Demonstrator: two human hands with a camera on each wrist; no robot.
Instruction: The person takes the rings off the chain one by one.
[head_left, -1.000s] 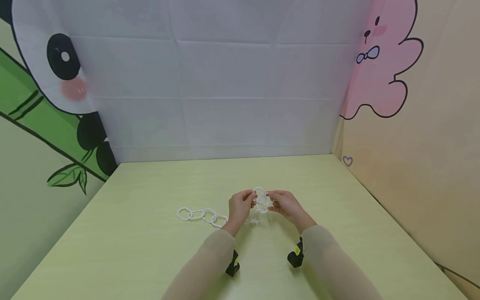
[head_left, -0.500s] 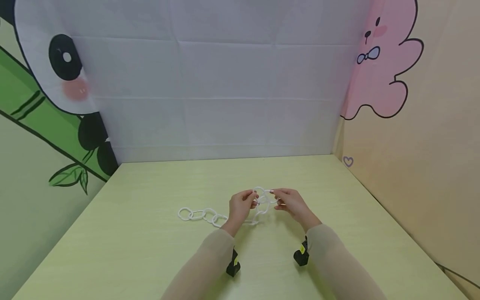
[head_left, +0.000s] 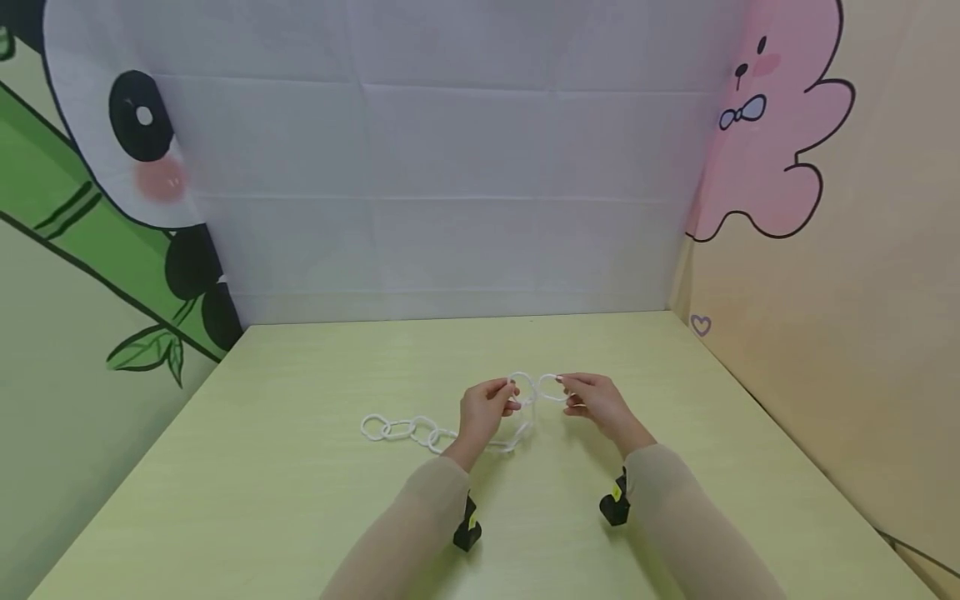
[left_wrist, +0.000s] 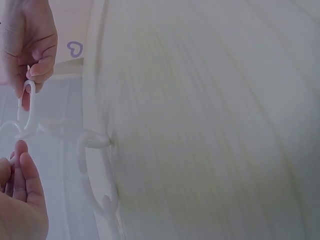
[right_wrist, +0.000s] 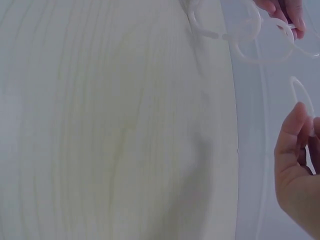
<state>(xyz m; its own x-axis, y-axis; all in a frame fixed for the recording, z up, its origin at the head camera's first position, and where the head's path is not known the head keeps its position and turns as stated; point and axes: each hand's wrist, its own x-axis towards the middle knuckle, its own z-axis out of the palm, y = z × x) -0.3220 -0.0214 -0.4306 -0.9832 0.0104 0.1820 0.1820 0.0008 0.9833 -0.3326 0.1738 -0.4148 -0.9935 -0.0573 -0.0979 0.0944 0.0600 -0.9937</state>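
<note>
My left hand [head_left: 482, 417] pinches the end link of a white plastic chain [head_left: 422, 430] between thumb and fingers, above the table. From that link the chain hangs down, passes behind the left wrist and lies on the table to the left. My right hand [head_left: 600, 406] pinches a single white chain link [head_left: 551, 387] by its right side. In the right wrist view a gap shows between this link [right_wrist: 302, 95] and the links near the left hand [right_wrist: 287, 14]. The left wrist view shows the right hand [left_wrist: 31, 47] with its link overlapping the chain's line.
A pale yellow-green table [head_left: 315, 517] reaches back to a white cloth backdrop [head_left: 450, 200]. Side walls with cartoon drawings stand left and right. Black wrist cameras [head_left: 467, 523] hang under both beige sleeves.
My right hand has moved to the right with its link, which overlapped the chain earlier and now appears beside it. The left hand has stayed nearly in place.
</note>
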